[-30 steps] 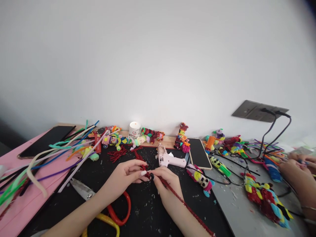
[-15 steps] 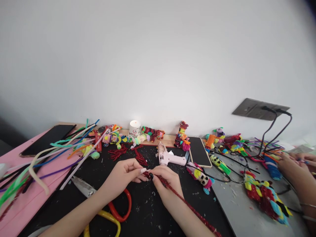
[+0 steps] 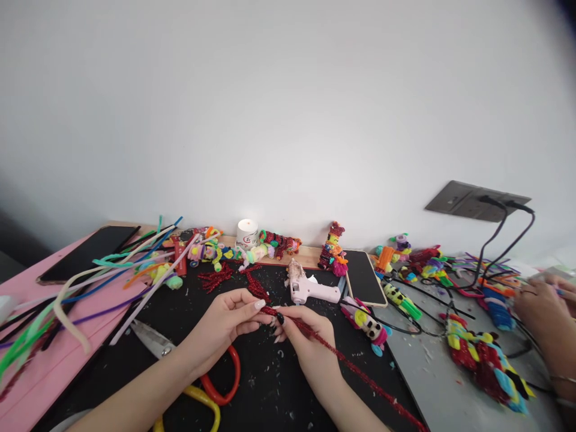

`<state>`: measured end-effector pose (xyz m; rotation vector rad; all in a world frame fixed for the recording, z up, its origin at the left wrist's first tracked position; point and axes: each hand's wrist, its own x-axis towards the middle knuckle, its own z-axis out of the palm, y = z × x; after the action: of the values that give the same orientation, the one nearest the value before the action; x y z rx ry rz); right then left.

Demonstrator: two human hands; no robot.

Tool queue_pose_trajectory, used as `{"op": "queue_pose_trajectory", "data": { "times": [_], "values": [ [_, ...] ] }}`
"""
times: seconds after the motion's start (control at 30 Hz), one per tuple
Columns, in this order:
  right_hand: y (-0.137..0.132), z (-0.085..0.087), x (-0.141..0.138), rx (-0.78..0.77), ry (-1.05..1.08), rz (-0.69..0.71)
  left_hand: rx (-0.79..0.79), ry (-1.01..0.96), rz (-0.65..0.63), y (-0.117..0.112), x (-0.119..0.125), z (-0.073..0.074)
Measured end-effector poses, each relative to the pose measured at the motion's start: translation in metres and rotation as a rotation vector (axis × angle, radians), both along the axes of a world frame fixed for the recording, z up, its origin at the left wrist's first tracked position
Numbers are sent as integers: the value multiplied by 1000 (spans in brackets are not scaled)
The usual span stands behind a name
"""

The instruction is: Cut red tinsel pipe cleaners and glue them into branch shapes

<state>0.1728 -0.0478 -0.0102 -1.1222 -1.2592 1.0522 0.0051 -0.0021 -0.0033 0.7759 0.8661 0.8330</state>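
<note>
Between my two hands is a red tinsel pipe cleaner, its long tail running down over my right forearm to the lower right. My left hand pinches its upper end between thumb and fingers. Close beside it, my right hand is closed on the same pipe cleaner, thumb against fingers. Just beyond my fingers lie short red tinsel pieces on the black mat. Scissors with red and yellow handles rest partly under my left forearm.
A pale glue gun lies behind my hands, near a phone and a paper cup. Loose pipe cleaners spread at left. Colourful pipe-cleaner figures line the back. A co-worker's hands are at far right, below plugged-in cables.
My fingers have shifted slightly along the red pipe cleaner, leaving a short stretch visible between them. Its tail now hangs further right, away from my forearm. The co-worker's hand has moved slightly.
</note>
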Motion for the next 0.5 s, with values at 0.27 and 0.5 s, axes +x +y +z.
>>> {"op": "queue_pose_trajectory", "data": {
  "times": [0.27, 0.5],
  "values": [
    [4, -1, 1, -30, 91, -37, 61, 24, -65, -4, 1, 4],
    [3, 2, 5, 32, -68, -10, 22, -20, -102, -4, 0, 5]
  ]
}}
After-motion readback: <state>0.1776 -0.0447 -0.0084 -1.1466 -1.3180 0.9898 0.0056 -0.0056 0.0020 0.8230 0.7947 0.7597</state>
